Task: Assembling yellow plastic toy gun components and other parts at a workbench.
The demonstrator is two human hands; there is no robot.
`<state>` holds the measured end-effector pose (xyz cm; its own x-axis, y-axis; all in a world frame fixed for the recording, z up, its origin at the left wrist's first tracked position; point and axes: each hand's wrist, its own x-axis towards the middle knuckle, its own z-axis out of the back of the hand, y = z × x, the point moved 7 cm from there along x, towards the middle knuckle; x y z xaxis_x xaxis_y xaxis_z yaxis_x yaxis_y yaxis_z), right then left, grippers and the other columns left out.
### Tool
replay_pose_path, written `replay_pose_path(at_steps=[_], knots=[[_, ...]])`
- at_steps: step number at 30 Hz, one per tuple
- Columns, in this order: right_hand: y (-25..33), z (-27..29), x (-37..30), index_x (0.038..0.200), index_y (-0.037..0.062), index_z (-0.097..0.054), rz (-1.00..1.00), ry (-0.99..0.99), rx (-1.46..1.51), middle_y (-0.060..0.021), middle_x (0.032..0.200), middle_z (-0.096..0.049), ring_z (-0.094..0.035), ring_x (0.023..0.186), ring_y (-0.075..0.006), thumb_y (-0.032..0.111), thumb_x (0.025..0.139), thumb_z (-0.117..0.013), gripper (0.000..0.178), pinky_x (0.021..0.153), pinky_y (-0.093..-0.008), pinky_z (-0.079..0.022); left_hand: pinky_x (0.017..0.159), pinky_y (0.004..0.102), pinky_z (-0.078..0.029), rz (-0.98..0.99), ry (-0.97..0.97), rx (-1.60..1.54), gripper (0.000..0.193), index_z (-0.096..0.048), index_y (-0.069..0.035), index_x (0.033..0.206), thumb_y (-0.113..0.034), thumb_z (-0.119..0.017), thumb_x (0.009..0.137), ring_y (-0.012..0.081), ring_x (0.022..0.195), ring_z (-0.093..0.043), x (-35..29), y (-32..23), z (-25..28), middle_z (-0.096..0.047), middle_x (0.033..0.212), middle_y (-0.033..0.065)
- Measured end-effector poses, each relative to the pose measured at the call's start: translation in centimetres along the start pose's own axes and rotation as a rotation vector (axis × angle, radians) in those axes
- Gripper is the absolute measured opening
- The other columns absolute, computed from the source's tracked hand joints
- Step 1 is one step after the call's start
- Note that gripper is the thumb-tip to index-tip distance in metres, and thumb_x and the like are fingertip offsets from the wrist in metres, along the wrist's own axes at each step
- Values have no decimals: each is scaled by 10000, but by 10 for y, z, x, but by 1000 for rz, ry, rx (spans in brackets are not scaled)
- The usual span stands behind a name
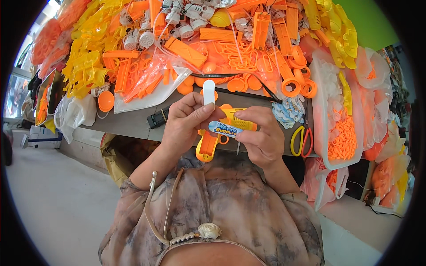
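Head view, from left to right: at the far edge, orange parts in clear bags [46,40]; next, yellow plastic parts [91,66] in a tall heap, with a crumpled white plastic bag [74,113] just below and a round orange cup [106,101] beside it; then a clear bag of orange pieces [146,84] flat on the grey tabletop [133,119], and near it a small black object [157,117]. At centre, left hand [188,119] with thumb and forefinger closed on a white round-ended strip [209,92], held upright; behind and below, between both hands, a yellow-and-orange toy gun [206,146], handle toward the wearer; in front of its body, an oval blue-and-white label [225,129], not possible to tell whether stuck down. Right hand [262,137] half curled, thumb at the label's right end, forefinger over the yellow housing; firmness of grip not possible to tell. Farther right, a pile of blue-and-white stickers [289,111], scissors with yellow and red handles [301,142], and a translucent bin [326,153] of small orange pieces.
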<state>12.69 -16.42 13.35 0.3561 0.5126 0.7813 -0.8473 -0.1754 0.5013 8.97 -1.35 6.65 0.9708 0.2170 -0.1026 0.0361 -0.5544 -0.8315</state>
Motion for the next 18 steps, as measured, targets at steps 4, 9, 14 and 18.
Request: replay_pose_path(at_steps=[4,9,14,18], knots=[[-2,1,-2,833,80,-610,-29,7,-52,-120,978,-601,-576,845,-270,-75,633,-690,265,713,-354,-476,561,272,-558,29,79,-134,146,-530,21,977,-113,-554,925,192,765,-672,0,-5,-2,-665,890,164],[-7,-2,-2,808,77,-603,-82,20,-52,-107,949,-592,-572,830,-262,-94,625,-686,264,705,-338,-472,552,255,-548,-70,19,-2,130,-526,18,955,-105,-555,925,169,709,-665,-5,-10,-2,-663,866,147],[-12,-10,-5,842,52,-586,-87,86,-32,-117,954,-593,-585,833,-272,-99,637,-680,271,692,-330,-489,479,180,-435,-250,-23,392,98,-522,6,858,-30,-606,890,37,579,-556,-10,-14,-5,-595,693,36],[-12,-14,-7,869,19,-571,-155,103,-92,-130,966,-598,-595,855,-295,-113,649,-672,276,711,-350,-499,469,176,-418,-317,-73,493,104,-524,-4,845,-37,-613,888,24,557,-524,-7,-6,3,-588,667,17]])
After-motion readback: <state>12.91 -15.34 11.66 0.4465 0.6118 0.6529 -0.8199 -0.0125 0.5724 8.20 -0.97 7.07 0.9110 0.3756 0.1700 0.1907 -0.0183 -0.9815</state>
